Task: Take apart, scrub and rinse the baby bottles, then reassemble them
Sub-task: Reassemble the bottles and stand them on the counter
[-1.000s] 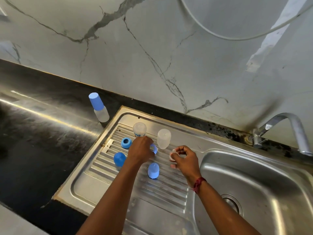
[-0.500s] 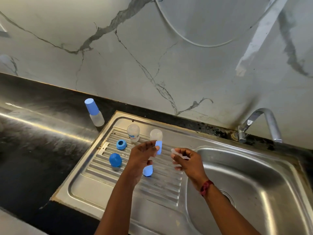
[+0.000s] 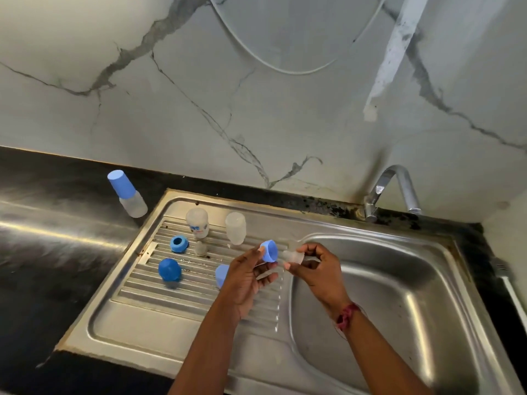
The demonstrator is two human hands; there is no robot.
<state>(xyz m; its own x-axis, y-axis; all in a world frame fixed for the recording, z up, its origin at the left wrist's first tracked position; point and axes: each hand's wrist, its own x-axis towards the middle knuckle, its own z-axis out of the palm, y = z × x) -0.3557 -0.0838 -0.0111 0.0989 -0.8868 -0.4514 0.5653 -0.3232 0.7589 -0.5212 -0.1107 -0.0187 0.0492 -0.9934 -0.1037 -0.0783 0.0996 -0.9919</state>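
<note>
My left hand (image 3: 246, 276) pinches a light blue screw ring (image 3: 269, 250) above the ribbed drainboard (image 3: 171, 297). Close to its right, my right hand (image 3: 318, 266) pinches a clear silicone teat (image 3: 293, 256); ring and teat almost touch. Two clear bottle bodies (image 3: 197, 222) (image 3: 235, 228) stand upside down at the back of the drainboard. A second clear teat (image 3: 201, 248) stands in front of the left one. A darker blue ring (image 3: 179, 243), a blue cap (image 3: 169, 269) and a light blue cap (image 3: 222, 275), partly behind my left hand, lie on the ribs.
An assembled bottle with a blue cap (image 3: 127, 193) stands on the black counter left of the sink. The steel basin (image 3: 385, 295) lies under my right arm, with the tap (image 3: 392, 192) at the back right. A marble wall rises behind.
My left hand picked the light blue ring off the drainboard and raised it to the right. My right hand brought the teat up beside it. The view shifted slightly.
</note>
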